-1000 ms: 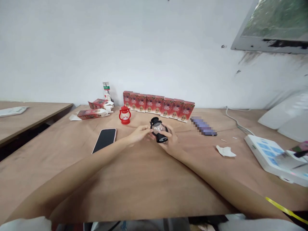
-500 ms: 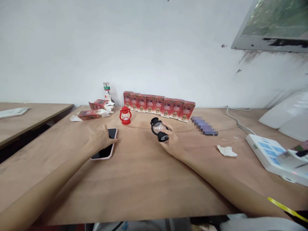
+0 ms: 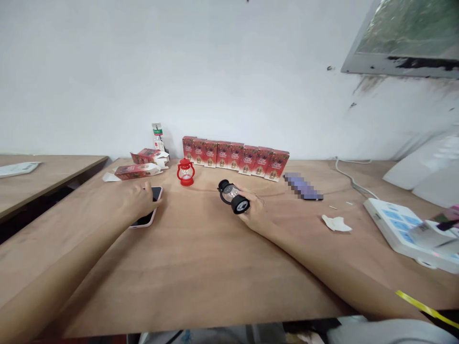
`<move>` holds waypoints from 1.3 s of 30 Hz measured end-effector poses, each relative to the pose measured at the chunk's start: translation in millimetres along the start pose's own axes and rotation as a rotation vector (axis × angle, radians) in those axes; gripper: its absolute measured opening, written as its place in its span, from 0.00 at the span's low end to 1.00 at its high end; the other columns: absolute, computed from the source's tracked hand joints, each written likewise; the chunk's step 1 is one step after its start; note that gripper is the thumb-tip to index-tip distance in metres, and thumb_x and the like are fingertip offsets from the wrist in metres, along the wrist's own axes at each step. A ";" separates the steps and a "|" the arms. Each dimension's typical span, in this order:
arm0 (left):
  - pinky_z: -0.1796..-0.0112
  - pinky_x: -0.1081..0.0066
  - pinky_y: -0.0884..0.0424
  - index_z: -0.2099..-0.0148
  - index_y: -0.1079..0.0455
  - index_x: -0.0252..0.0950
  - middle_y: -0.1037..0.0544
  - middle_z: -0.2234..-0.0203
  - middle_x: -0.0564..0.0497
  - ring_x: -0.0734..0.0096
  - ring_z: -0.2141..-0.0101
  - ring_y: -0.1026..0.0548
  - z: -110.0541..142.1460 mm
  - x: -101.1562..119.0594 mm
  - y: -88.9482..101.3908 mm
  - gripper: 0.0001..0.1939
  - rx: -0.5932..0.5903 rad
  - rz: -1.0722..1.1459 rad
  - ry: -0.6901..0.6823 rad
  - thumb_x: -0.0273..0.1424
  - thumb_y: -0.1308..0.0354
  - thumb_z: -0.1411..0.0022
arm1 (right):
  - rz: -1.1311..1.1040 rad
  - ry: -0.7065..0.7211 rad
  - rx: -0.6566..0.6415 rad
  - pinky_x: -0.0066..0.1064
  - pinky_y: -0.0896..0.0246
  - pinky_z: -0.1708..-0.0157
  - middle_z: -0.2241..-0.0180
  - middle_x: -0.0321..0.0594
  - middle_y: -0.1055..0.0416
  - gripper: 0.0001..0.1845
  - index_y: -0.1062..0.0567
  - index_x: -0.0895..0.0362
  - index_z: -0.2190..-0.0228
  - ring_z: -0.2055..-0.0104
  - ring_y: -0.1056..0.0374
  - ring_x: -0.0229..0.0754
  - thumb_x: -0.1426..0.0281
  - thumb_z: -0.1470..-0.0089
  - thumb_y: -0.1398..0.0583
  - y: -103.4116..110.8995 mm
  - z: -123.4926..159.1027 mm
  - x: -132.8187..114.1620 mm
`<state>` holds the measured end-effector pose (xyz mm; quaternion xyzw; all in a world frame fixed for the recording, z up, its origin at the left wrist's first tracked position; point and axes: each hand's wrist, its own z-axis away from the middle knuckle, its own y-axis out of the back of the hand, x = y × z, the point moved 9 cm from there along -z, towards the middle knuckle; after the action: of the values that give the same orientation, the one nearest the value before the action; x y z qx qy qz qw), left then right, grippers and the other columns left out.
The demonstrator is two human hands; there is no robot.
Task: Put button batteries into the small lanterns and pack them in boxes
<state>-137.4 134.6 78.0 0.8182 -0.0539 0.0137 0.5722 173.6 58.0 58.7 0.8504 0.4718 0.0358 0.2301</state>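
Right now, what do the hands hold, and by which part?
The right hand holds the black lantern near its base end. The left hand is over the phone; any grip is unclear.

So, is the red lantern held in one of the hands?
No: the red lantern stands upright on the table, while the right hand holds the black lantern and the left hand covers part of the phone.

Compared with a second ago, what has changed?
The left hand let go of the black lantern and moved left to the pink-edged phone, which has shifted left. The right hand still holds the lantern, now tilted further. The red lantern and row of boxes stayed.
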 end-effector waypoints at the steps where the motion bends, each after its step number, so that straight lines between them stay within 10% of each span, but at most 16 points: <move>1: 0.58 0.43 0.35 0.50 0.37 0.25 0.28 0.58 0.26 0.33 0.55 0.30 4.8 11.9 -1.7 0.29 -0.005 -0.035 -0.033 0.42 0.43 0.48 | -0.024 0.006 -0.015 0.48 0.38 0.48 0.46 0.51 0.36 0.23 0.43 0.53 0.49 0.42 0.40 0.49 0.69 0.45 0.43 -1.8 -0.1 -3.3; 6: 0.44 0.53 0.42 0.36 0.55 0.33 0.44 0.39 0.36 0.51 0.41 0.43 61.5 126.0 -1.3 0.42 0.075 0.372 -0.581 0.41 0.42 0.48 | -0.189 0.071 -0.185 0.41 0.35 0.51 0.48 0.52 0.34 0.22 0.42 0.55 0.49 0.45 0.36 0.47 0.67 0.44 0.44 -22.8 2.0 -36.9; 10: 0.46 0.62 0.37 0.39 0.45 0.41 0.34 0.45 0.45 0.61 0.45 0.35 90.5 170.1 -11.4 0.30 -0.014 0.631 -0.760 0.32 0.44 0.44 | -0.227 0.128 -0.289 0.40 0.33 0.56 0.56 0.49 0.29 0.23 0.41 0.56 0.49 0.52 0.31 0.47 0.69 0.45 0.44 -31.0 5.9 -61.1; 21: 0.53 0.58 0.28 0.57 0.31 0.33 0.22 0.60 0.45 0.58 0.56 0.25 47.6 115.6 -27.4 0.23 0.141 1.164 -0.069 0.39 0.36 0.54 | 0.217 -0.487 -0.431 0.51 0.41 0.45 0.43 0.55 0.40 0.32 0.47 0.59 0.41 0.40 0.43 0.53 0.61 0.43 0.49 6.9 68.7 13.7; 30: 0.51 0.56 0.30 0.56 0.30 0.33 0.23 0.58 0.44 0.57 0.54 0.26 50.3 105.3 -18.2 0.23 0.286 1.177 0.004 0.38 0.36 0.53 | 0.297 -0.496 -0.560 0.53 0.51 0.41 0.39 0.61 0.48 0.44 0.48 0.66 0.40 0.36 0.51 0.58 0.45 0.45 0.54 -43.4 56.0 41.0; 39: 0.50 0.55 0.31 0.53 0.34 0.32 0.24 0.56 0.43 0.55 0.52 0.27 26.0 80.0 -26.5 0.25 0.369 1.094 0.111 0.34 0.36 0.54 | 0.222 -0.547 -0.672 0.49 0.59 0.37 0.37 0.59 0.54 0.41 0.49 0.70 0.40 0.34 0.60 0.55 0.51 0.43 0.51 -92.9 16.2 39.3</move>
<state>-56.1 113.4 51.0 0.7557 -0.4356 0.3592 0.3318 126.8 126.1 -1.4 0.7521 0.2616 -0.0148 0.6047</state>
